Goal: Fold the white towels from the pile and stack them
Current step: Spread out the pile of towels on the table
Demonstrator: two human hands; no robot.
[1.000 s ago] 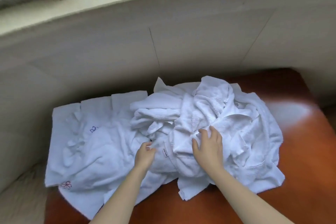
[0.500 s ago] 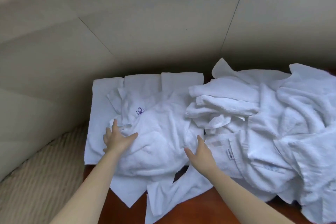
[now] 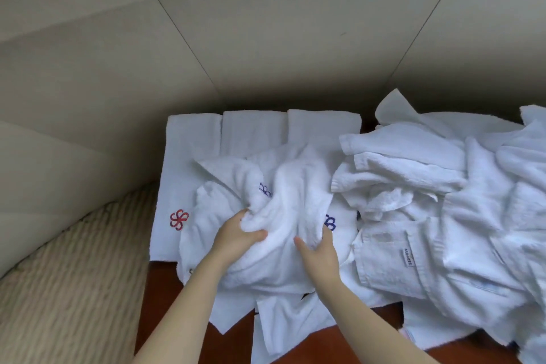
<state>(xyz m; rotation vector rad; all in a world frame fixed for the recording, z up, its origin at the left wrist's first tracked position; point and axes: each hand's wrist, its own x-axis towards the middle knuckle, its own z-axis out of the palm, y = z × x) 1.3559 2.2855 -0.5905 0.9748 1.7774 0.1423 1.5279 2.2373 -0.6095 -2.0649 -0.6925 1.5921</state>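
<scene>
From the head camera, a red-brown worktop [image 3: 165,289] stands against a beige panelled wall [image 3: 266,38], with ribbed beige carpet [image 3: 74,275] to its left.

3 flat towels [image 3: 254,133] lie side by side at the back left of the worktop. The leftmost one carries a red flower [image 3: 179,219] stitched near its front edge.

On top of them sits a crumpled towel [image 3: 283,201], bunched into a ridge, with a blue stitched mark [image 3: 265,190] on its upper fold.

The left hand [image 3: 236,238] has its grip closed on this towel. Its thumb lies across the front of the cloth and its fingers are tucked into a fold.

The right hand [image 3: 320,251] grips the same towel's right side, thumb in front and fingers curled behind the edge. The 2 hands are close together, with the bunched cloth between them.

Just to the right lies the loose pile [image 3: 443,186] of white towels, spreading to the picture's right edge. A small label [image 3: 407,255] shows on one piece near its front.
</scene>
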